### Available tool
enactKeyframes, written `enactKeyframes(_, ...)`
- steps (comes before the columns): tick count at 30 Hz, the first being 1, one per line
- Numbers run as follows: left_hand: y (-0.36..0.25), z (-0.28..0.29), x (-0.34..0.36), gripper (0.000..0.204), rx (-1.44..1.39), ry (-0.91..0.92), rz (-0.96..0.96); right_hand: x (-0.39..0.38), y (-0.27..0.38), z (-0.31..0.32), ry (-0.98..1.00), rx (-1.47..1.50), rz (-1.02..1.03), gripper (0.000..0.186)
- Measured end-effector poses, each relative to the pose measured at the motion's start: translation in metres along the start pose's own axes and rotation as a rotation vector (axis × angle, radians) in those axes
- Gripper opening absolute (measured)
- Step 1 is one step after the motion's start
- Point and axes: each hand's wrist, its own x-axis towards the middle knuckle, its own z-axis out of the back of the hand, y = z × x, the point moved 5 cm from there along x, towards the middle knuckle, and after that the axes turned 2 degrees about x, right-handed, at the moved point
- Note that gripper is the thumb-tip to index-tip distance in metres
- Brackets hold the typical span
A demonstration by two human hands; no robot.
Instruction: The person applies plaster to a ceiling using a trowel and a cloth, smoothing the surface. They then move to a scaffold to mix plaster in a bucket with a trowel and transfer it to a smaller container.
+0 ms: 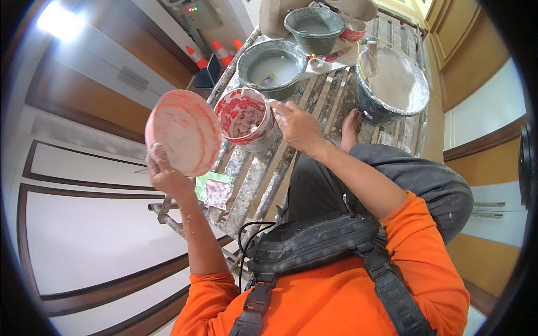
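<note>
A shallow pink bowl (188,131), its inside smeared with pale residue, is tilted toward me at the left. My left hand (169,175) grips its lower rim, thumb over the inside. Just right of it stands a small white bucket (259,143) with a red-smeared inner wall and lumpy pinkish paste (247,121) in it. At that bucket's right rim my right hand (301,127) is closed, its fingers coated with pale dust. Whether it grips the rim or a small tool there is unclear.
I sit on a slatted, paint-spattered platform (246,187). Two green basins (283,92) of cloudy liquid and a large black bucket (386,112) stand ahead. A green-and-white packet (216,190) lies near the left edge. Another person's legs (274,19) are at the far end.
</note>
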Motion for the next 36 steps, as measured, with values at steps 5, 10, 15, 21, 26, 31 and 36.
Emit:
enactKeyframes(5,0.002,-0.024,-0.025,0.041,0.362,0.005,-0.172,-0.017,-0.014,-0.024,0.253,-0.277,0.123,0.054)
enactKeyframes(10,-0.002,-0.033,-0.031,0.038,0.454,-0.003,-0.228,-0.060,-0.007,0.004,0.427,-0.245,0.065,0.054)
enactKeyframes(15,-0.001,-0.030,-0.023,0.037,0.503,0.019,-0.264,-0.044,0.003,0.047,0.415,-0.209,0.094,0.048)
enactKeyframes(21,0.005,-0.034,-0.027,0.040,0.421,0.123,-0.221,0.005,-0.020,0.027,0.242,-0.321,0.089,0.037)
enactKeyframes(26,0.016,-0.017,-0.017,0.050,0.296,0.216,0.036,-0.057,-0.065,0.043,0.398,-0.442,0.003,0.039)
enactKeyframes(31,0.002,-0.023,-0.017,0.045,0.336,0.248,-0.028,-0.033,-0.061,0.074,0.216,0.030,-0.274,0.040)
enactKeyframes(36,0.010,0.007,0.013,0.041,0.214,0.363,0.287,-0.014,-0.017,0.050,0.363,0.691,-0.808,0.041)
